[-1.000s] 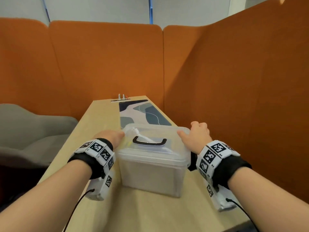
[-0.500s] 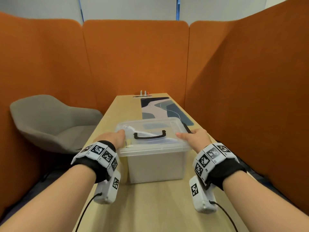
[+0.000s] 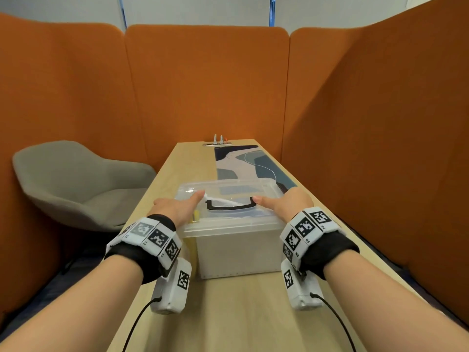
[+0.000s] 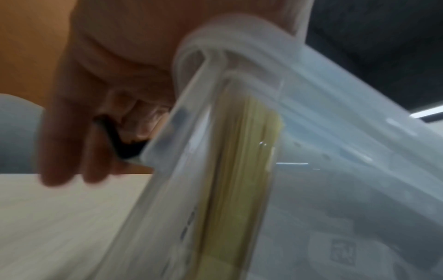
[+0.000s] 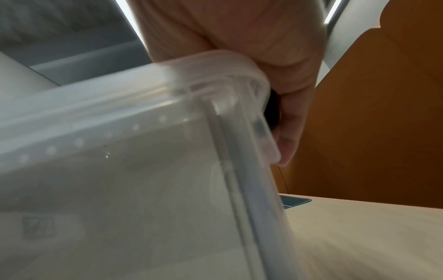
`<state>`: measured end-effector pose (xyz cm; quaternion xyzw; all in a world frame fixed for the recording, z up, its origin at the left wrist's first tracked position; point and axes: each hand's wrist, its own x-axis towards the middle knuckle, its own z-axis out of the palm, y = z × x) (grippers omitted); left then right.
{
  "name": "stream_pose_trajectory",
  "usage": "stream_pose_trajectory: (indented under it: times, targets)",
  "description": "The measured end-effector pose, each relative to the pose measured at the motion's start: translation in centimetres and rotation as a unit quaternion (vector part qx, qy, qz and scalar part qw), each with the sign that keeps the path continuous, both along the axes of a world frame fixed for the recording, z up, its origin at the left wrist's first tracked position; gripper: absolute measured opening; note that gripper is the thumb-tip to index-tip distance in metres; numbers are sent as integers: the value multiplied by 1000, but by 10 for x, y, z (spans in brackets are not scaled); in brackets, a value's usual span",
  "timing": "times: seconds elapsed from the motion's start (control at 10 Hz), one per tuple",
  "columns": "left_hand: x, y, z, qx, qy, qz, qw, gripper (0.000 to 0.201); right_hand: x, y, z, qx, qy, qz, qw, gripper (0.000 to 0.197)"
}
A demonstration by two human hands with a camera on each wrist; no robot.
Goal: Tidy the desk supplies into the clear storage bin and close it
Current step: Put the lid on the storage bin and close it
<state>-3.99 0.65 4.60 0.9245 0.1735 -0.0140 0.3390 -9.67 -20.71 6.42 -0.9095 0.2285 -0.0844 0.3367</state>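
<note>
Both forearms are bare to the wrist; the left hand (image 3: pixel 177 208) and right hand (image 3: pixel 291 203) wear no gloves. Each wrist carries a black fabric wrist wrap (image 3: pixel 137 260), topped by a band of white blocks (image 3: pixel 149 237) printed with black-and-white square fiducial markers and small labels that read roughly L2 on the left and R3 and R4 on the right. Beneath each wrist hangs a white box-shaped camera unit (image 3: pixel 172 288) bearing one more square marker, with a thin black cable (image 3: pixel 134 323) leaving its near end.
</note>
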Motion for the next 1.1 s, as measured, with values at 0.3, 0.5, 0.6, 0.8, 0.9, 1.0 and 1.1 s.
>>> stream_pose_trajectory:
  times: [0.3, 0.5, 0.6, 0.8, 0.9, 1.0, 1.1]
  targets:
    - [-17, -5, 5, 41, -108, 15, 993, 106, -3, 0, 1, -56, -26, 14, 998, 58]
    - [-26, -4, 7, 29, -121, -10, 992, 69, -4, 1, 2, -73, -27, 12, 997, 61]
    - [-31, -8, 12, 68, -139, -11, 988, 68, -6, 2, 3, -93, -29, 12, 995, 61]
    - [-31, -12, 16, 158, -131, -15, 979, 68, -8, 4, 2, -120, -39, 22, 992, 59]
    - [-37, -16, 19, 167, -118, -14, 979, 71, -11, 6, -2, -113, -39, 29, 992, 55]
    - [-37, -14, 18, 150, -112, -26, 982, 70, -6, 5, -6, -80, -34, 30, 996, 55]
    - [-36, -7, 18, 149, -160, -75, 973, 65, -15, 1, -11, -65, -71, 54, 994, 70]
